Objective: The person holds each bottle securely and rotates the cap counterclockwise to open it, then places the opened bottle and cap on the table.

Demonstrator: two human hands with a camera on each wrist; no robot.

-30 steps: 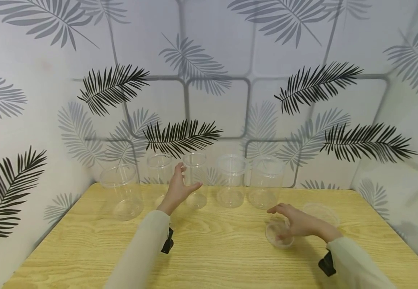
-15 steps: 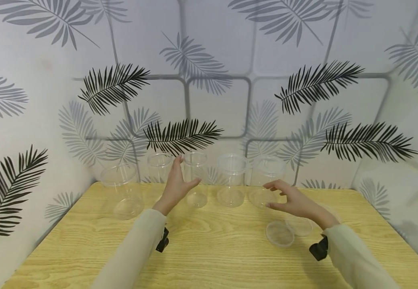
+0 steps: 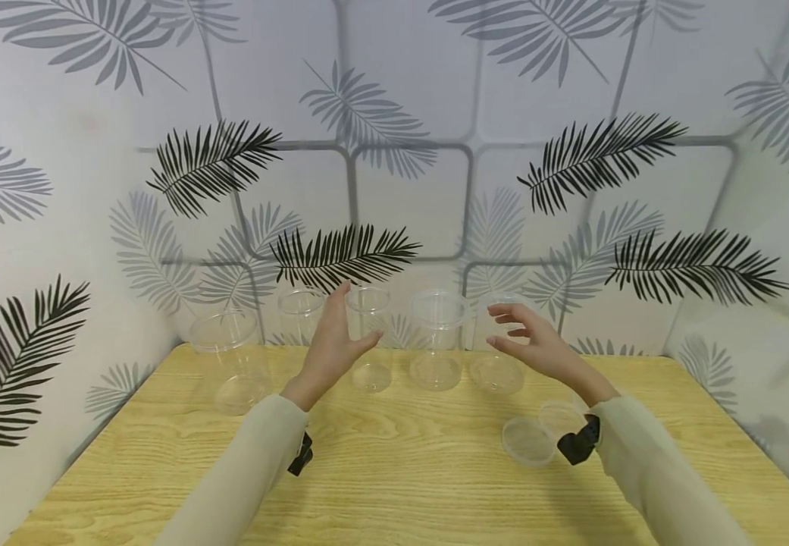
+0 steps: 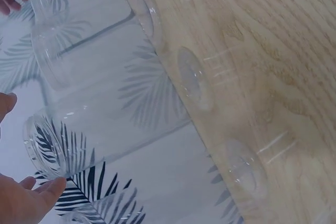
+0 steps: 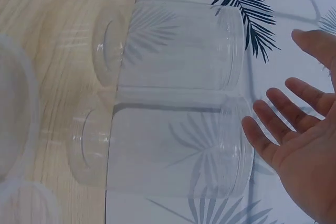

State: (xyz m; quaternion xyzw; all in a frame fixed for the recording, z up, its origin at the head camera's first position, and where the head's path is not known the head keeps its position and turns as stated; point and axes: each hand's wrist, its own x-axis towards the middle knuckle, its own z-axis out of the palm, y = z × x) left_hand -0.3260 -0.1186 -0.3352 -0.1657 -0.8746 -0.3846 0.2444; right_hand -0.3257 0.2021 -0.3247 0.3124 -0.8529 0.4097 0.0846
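Several clear plastic jars stand upright in a row near the wall. My left hand, thumb and fingers spread, is at a narrow jar, whose rim lies between thumb and fingers in the left wrist view; contact cannot be told. At the row's right end, my right hand is by the rim of a wider jar, its fingers apart and holding nothing. Two clear round lids lie on the table below my right forearm: a front lid and a back lid, partly hidden by the wrist camera.
Another wide jar stands between my hands. Left of my left hand are a narrow jar and the largest jar. The wood-grain table meets a leaf-patterned wall behind the row.
My right hand has risen from the lids and moved up to the rightmost jar. My left hand has shifted only slightly, staying at the narrow jar.
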